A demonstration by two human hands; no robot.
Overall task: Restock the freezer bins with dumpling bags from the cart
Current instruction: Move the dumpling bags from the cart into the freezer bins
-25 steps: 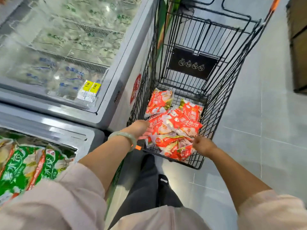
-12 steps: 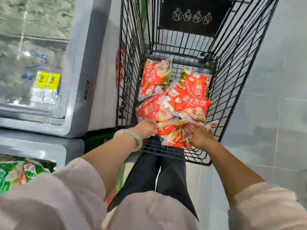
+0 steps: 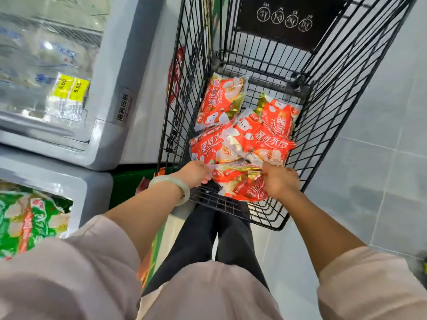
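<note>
Grey floor tiles (image 3: 374, 162) are running under a black wire cart (image 3: 335, 77), which is standing just beside two chest freezers on the left. Five red dumpling bags (image 3: 258, 140) are lying in the cart's basket, as far as they can be counted: two at the far end side by side, two overlapping in the middle, and a nearest bag (image 3: 240, 188) at the near end; this crumpled near bundle may be hiding another. A black panel (image 3: 284, 26) with four round symbols is hanging at the cart's far end.

Both hands are reaching into the basket. The left hand (image 3: 196, 172), with one pale green bangle (image 3: 172, 187) on its wrist, is curling its fingers round the left edge of the nearest bag. The right hand (image 3: 280, 183) is closing its grip on the same bag's right side, bunching the wrapper.

Of the two freezers, the far freezer (image 3: 113, 65) is sitting under a glass lid (image 3: 34, 54), with blurred pale packs beneath it and two yellow price tags (image 3: 71, 87) reading 5.00. The near freezer (image 3: 57, 181) is holding green bags (image 3: 27, 222); their number cannot be told.
</note>
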